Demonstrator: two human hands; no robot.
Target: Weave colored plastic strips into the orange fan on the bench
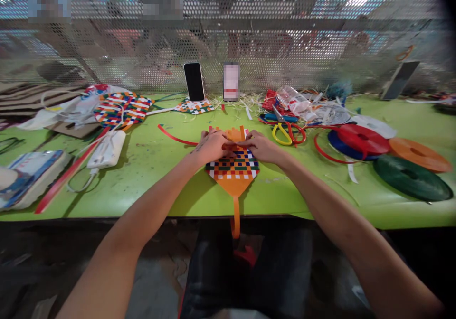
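A woven fan-shaped piece (233,169) of multicoloured flat plastic strips lies on the green table (142,181) before me. Its orange lower end tapers to a handle strip (236,210) that hangs over the table's front edge. My left hand (213,146) rests on the upper left of the weave, its fingers closed on it. From the upper right, my right hand (261,146) grips the weave with bent fingers, whose tips meet the left hand's. A curved red strip (176,136) runs out leftward beneath my left hand. Just what the fingertips pinch is partly hidden.
Yellow- and orange-handled scissors (285,128) lie right, beyond my hand. Rolls of red (363,139), orange (420,154) and green strip (413,177) sit farther right. A white power strip (107,149) lies left. Two phones (194,81) lean against the perforated metal screen (117,48).
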